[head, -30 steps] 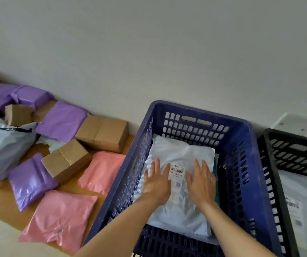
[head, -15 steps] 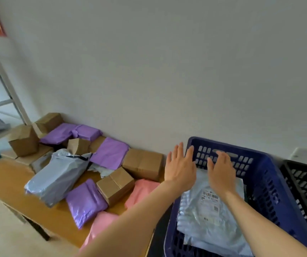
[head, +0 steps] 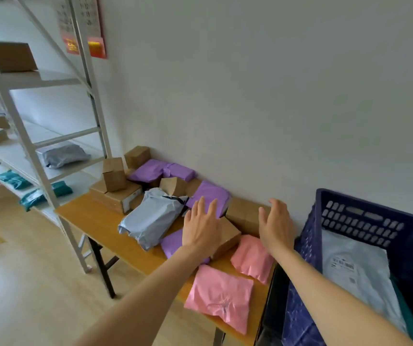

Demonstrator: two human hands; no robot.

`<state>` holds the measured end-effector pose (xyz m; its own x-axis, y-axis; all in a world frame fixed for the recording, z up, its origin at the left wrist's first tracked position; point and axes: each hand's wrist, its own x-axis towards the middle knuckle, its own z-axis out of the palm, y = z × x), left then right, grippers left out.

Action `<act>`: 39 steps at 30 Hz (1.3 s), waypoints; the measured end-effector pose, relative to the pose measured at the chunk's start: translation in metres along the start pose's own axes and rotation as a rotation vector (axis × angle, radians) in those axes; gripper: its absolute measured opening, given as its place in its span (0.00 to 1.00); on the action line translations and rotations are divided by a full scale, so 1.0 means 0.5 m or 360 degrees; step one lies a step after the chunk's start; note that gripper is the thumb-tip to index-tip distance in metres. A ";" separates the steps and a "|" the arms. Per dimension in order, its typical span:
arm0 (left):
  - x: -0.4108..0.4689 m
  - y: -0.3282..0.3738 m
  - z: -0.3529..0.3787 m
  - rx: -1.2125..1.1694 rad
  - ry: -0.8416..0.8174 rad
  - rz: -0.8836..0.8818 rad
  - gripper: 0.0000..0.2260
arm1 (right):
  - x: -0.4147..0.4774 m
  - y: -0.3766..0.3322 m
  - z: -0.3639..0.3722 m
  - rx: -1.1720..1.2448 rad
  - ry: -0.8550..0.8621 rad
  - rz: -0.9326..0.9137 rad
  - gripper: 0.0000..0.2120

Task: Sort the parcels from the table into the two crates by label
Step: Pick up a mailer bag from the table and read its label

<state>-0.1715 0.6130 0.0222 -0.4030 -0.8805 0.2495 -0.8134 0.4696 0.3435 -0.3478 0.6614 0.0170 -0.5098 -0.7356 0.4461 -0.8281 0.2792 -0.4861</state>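
Parcels cover the wooden table [head: 100, 221]: two pink mailers [head: 221, 297] [head: 252, 258], purple mailers [head: 210, 196], a grey mailer [head: 151, 217] and several brown boxes [head: 244, 216]. My left hand [head: 201, 227] hovers, fingers spread and empty, above a small brown box [head: 227, 237]. Held edge-on with relaxed fingers, my right hand [head: 275, 226] is empty above the far pink mailer. The blue crate [head: 365, 216] at right holds a white labelled mailer [head: 357, 270].
A grey metal shelf rack [head: 38, 156] stands left of the table, carrying boxes, a grey mailer and teal mailers. The wall runs close behind the table. Light wooden floor lies at the lower left.
Both hands have left the white mailer lying in the blue crate and moved left over the table's parcels. My view has swung left; the black crate is out of sight.
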 end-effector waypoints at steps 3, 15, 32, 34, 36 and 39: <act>-0.022 -0.099 -0.021 0.0004 -0.0009 -0.0137 0.24 | -0.030 -0.074 0.057 0.0033 -0.0120 -0.0091 0.20; -0.030 -0.393 0.011 -0.0062 -0.0090 -0.0635 0.24 | -0.076 -0.226 0.321 0.0241 -0.0641 -0.0232 0.21; 0.222 -0.662 0.129 -0.0024 -0.0474 -0.0547 0.21 | 0.032 -0.276 0.637 0.0475 -0.1125 0.0254 0.22; 0.239 -0.683 0.144 -0.0011 -0.0527 -0.0552 0.21 | 0.036 -0.278 0.661 0.0453 -0.1169 0.0324 0.23; 0.257 -0.703 0.157 0.0000 -0.0569 -0.0561 0.21 | 0.037 -0.279 0.680 0.0446 -0.1246 0.0398 0.24; 0.294 -0.729 0.173 0.0015 -0.0645 -0.0569 0.21 | 0.045 -0.277 0.704 0.0515 -0.1360 0.0575 0.25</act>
<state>0.0294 0.3069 -0.1447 -0.2284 -0.9405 -0.2515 -0.9325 0.1371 0.3342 -0.1624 0.3890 -0.1701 -0.2741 -0.8737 -0.4019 -0.4866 0.4865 -0.7256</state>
